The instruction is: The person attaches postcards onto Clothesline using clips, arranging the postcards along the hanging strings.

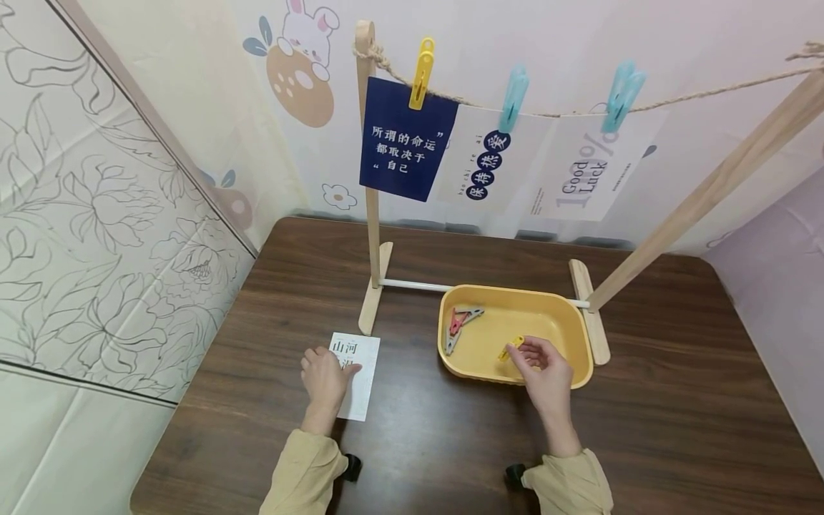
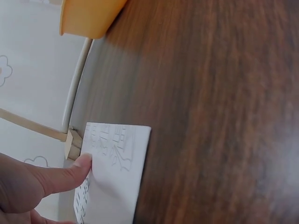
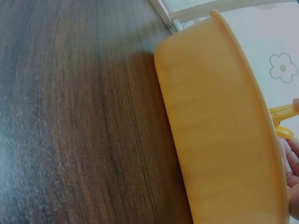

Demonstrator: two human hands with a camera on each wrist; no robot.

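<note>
A white card (image 1: 362,386) with dark printed characters is on the left part of the table. My left hand (image 1: 325,379) is at its left edge; the thumb (image 2: 70,176) lies over the printed face, while the other fingers are partly hidden. In my right hand (image 1: 547,372), thumb and fingers pinch a yellow clothespin (image 1: 511,348) above the front of a yellow basin (image 1: 449,360). The right wrist view shows that clothespin (image 3: 282,120) just past the basin's rim. Grey and red clothespins (image 1: 455,323) lie inside the basin on its left.
Behind the basin stands a wooden frame (image 1: 372,236) with a rope (image 1: 689,95). A navy card (image 1: 407,139) and two pale cards (image 1: 498,179) hang from it by a yellow clothespin (image 1: 421,75) and blue clothespins (image 1: 513,99). The frame's left foot (image 1: 376,290) is near the white card.
</note>
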